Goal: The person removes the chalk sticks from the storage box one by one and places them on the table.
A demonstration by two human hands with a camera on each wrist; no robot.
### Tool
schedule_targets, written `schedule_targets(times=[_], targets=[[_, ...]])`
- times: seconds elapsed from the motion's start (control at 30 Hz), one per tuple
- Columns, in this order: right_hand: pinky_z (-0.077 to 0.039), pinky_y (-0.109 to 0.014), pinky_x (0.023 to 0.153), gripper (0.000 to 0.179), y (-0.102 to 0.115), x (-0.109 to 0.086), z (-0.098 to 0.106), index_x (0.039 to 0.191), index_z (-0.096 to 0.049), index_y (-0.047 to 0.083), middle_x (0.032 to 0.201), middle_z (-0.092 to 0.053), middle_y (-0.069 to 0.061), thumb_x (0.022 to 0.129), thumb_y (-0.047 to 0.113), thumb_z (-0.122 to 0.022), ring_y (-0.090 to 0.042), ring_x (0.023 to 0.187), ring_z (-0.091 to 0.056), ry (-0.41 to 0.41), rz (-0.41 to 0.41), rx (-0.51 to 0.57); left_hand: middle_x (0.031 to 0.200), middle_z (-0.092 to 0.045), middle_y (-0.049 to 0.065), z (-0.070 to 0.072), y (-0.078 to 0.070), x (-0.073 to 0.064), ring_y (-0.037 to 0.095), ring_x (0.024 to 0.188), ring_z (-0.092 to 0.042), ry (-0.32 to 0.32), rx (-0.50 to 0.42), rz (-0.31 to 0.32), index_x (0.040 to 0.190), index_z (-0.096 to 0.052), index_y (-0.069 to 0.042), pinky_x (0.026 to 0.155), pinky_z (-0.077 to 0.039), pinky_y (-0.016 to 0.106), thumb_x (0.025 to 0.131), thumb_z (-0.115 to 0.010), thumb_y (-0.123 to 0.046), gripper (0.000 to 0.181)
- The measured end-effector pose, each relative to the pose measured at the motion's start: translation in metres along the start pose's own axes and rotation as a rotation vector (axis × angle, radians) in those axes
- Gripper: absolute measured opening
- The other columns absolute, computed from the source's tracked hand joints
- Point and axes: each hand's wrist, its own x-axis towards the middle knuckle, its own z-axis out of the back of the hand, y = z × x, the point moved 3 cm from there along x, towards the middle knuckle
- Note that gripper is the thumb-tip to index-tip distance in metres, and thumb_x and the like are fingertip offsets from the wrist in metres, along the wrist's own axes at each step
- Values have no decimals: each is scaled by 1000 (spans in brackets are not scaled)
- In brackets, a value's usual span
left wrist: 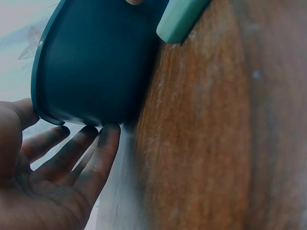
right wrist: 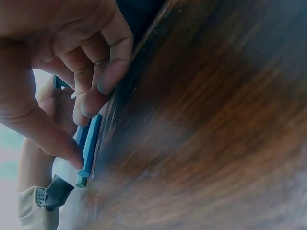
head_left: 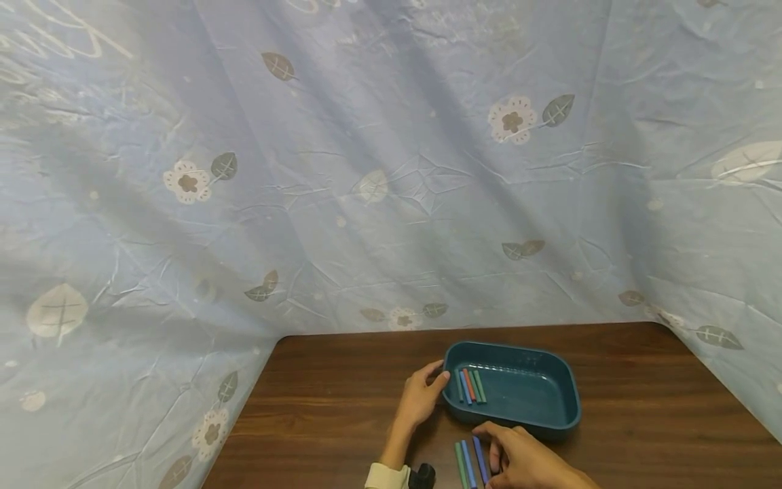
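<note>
Your right hand [head_left: 519,456] has thumb and index finger bent near the 2 ends of the violet stick [head_left: 480,456]; I cannot tell whether they pinch it. This stick is just beside the blue stick [head_left: 468,463], and next comes the green stick [head_left: 460,465]. Your left hand [head_left: 420,394] keeps its fingers almost straight, the tips touching the outer wall of the teal tray [head_left: 531,394], the thumb at its rim. Inside, near the left end, lie 5 sticks [head_left: 469,385]. Behind the brown table [head_left: 336,394] hangs a patterned cloth [head_left: 366,258].

Glossy plastic-looking tray [head_left: 530,392], wood-grained table [head_left: 330,401]
</note>
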Motion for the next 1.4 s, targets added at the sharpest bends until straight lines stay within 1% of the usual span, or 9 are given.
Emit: schedule_targets(times=[0.2, 0.33, 0.53, 0.6, 0.77, 0.83, 1.07, 1.3, 1.4], targets=[[-49, -22, 57, 70, -1, 2, -2, 140, -59, -3, 80, -63, 7, 79, 7, -92, 1, 63, -56, -4, -11, -26, 131, -76, 16, 1, -1, 0, 25, 115, -75, 4, 1, 0, 142, -69, -6, 94, -59, 34, 107, -65, -36, 46], [-49, -23, 56, 70, 0, 2, -3, 139, -60, -3, 80, -63, 6, 78, 6, -92, 0, 62, -56, -7, -5, -18, 131, -76, 17, 1, -1, 1, 25, 115, -75, 5, 1, 0, 142, -69, -6, 92, -59, 32, 107, -65, -36, 47], [-49, -22, 56, 71, -1, 3, -3, 139, -60, -2, 80, -63, 6, 77, 4, -93, 0, 62, -55, -8, -17, -18, 130, -76, 17, 0, -1, 1, 22, 112, -75, 13, -13, 5, 142, -68, -5, 86, -59, 29, 107, -66, -34, 46], [-49, -22, 56, 71, -1, 3, -3, 140, -60, -3, 80, -63, 6, 77, 4, -93, 0, 62, -56, -9, -20, -16, 130, -76, 17, 0, -1, 1, 23, 112, -75, 11, -10, 3, 142, -68, -5, 88, -60, 30, 107, -66, -34, 46], [-49, -22, 55, 71, -1, 5, -4, 139, -60, -2, 80, -63, 6, 76, 4, -93, 0, 62, -56, -7, -16, -15, 131, -76, 16, 1, -2, 0, 25, 116, -74, 4, 11, 3, 142, -68, -5, 96, -59, 37, 108, -64, -35, 46], [-49, -22, 56, 70, 0, 6, -5, 138, -60, -2, 80, -63, 7, 77, 6, -93, 1, 62, -56, -6, -10, -23, 130, -76, 16, 1, -2, 0, 25, 116, -74, 4, 14, 2, 142, -68, -5, 96, -59, 36, 108, -64, -33, 45], [-50, -21, 57, 71, 1, 9, -9, 137, -61, -3, 78, -63, 9, 76, 7, -95, 2, 61, -56, -6, 2, -45, 130, -76, 17, 1, -1, 0, 21, 110, -75, 7, -4, -1, 142, -69, -5, 87, -60, 29, 107, -66, -33, 45], [-49, -21, 56, 71, 2, 11, -10, 137, -61, -2, 78, -63, 10, 75, 8, -95, 2, 61, -56, -6, -4, -44, 130, -76, 15, 1, -1, 0, 20, 112, -74, 7, 15, 5, 142, -69, -6, 93, -58, 33, 107, -65, -36, 46], [-48, -20, 56, 71, 2, 11, -10, 136, -62, -2, 78, -63, 9, 75, 8, -95, 2, 61, -55, -10, -5, -48, 130, -76, 15, 1, -1, 0, 18, 110, -73, 11, 9, 10, 142, -69, -6, 91, -58, 31, 107, -65, -36, 46]])
